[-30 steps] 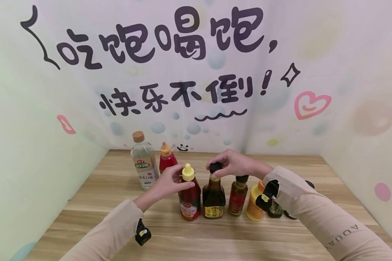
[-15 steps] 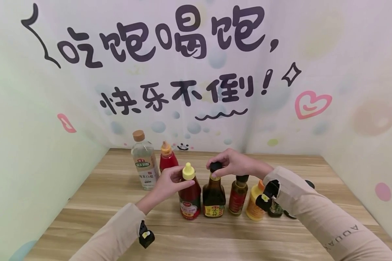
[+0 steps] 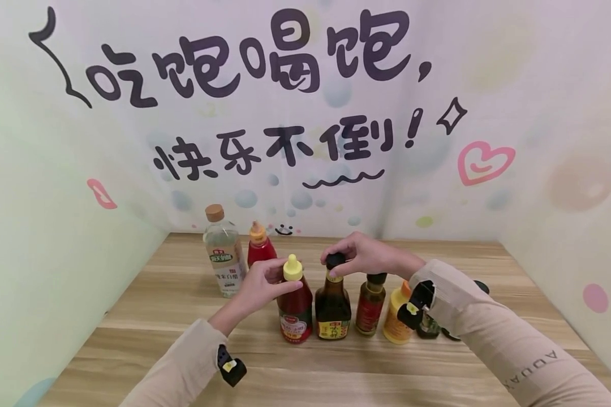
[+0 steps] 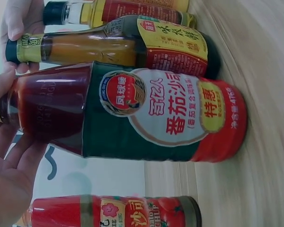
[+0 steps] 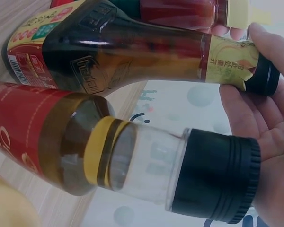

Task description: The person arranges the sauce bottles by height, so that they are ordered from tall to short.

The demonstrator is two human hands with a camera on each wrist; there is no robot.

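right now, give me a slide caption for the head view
Left hand grips a yellow-capped red bottle; right hand holds the black-capped bottle beside it.

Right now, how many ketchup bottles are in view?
2: the yellow-capped ketchup bottle, its neck in the left hand, and the orange-capped ketchup bottle behind it, beside the clear bottle. Another could be hidden behind the right sleeve.

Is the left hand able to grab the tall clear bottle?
Probably yes, but the left hand would first have to let go of the yellow-topped ketchup; nothing seems to block the brown cap of the clear bottle.
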